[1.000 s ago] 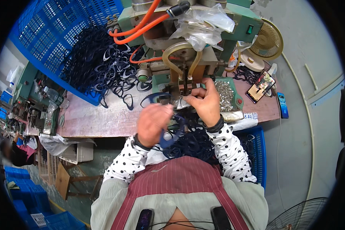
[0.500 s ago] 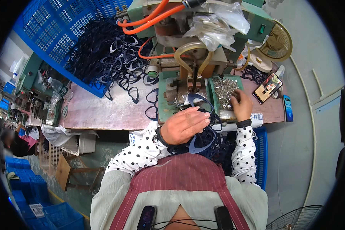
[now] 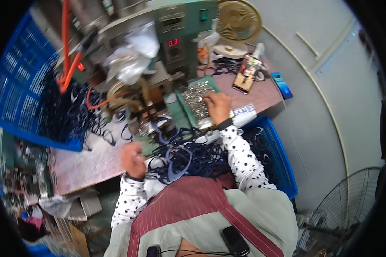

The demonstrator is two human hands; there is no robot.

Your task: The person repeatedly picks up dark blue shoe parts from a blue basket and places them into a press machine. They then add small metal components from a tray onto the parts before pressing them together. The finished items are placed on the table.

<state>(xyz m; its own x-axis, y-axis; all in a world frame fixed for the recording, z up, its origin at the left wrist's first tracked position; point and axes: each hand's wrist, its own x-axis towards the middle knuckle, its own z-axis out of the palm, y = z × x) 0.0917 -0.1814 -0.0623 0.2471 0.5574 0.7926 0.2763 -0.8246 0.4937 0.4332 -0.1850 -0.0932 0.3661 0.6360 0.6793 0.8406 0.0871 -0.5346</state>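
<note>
**Loops fed to the press, many left**

The right hand [image 3: 216,107] lay with fingers curled in the tray [image 3: 188,92] of small shiny metal parts, at 1 o'clock from the press [image 3: 158,81]. The left hand [image 3: 133,157] was closed on dark blue loops [image 3: 180,156] at 7 o'clock. These loops looked soft, thin and tangled. A big heap waited in the crate [image 3: 13,98] at 9 o'clock, so much work seemed left.
</note>
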